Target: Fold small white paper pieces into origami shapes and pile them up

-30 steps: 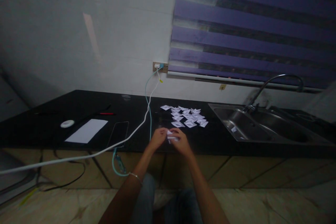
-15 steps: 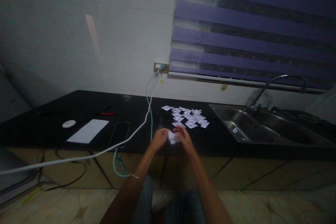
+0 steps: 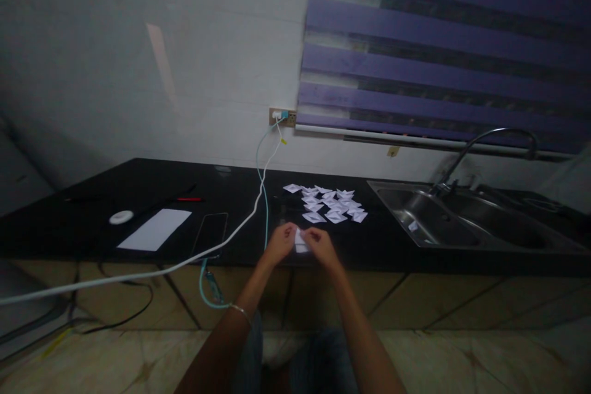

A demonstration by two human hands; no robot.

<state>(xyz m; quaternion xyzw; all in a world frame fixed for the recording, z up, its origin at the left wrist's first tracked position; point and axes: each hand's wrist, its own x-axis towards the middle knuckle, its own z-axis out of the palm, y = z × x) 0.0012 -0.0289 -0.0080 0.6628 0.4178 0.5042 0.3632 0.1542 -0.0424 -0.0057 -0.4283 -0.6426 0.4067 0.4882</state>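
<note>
A small piece of folded white paper point(image 3: 300, 247) is held between both hands above the front part of the black counter. My left hand point(image 3: 280, 245) pinches its left side, and my right hand point(image 3: 319, 245) pinches the right side near the top. The fingers partly cover the paper, so its folds are hard to make out. Just beyond my hands lies a cluster of several folded white paper boats point(image 3: 330, 200). To the left, flat white paper point(image 3: 156, 229) rests on the counter.
A phone point(image 3: 210, 235) lies left of my hands, with a white cable point(image 3: 244, 220) crossing over the counter from the wall socket point(image 3: 282, 117). Farther left are a round white object point(image 3: 120, 217) and a red pen point(image 3: 189, 199). At right is a steel sink point(image 3: 383, 197) with a faucet point(image 3: 480, 135).
My right hand's fingers have drawn in from spread over the paper to a pinch at its upper right. The held paper looks narrower. The boats have stayed put.
</note>
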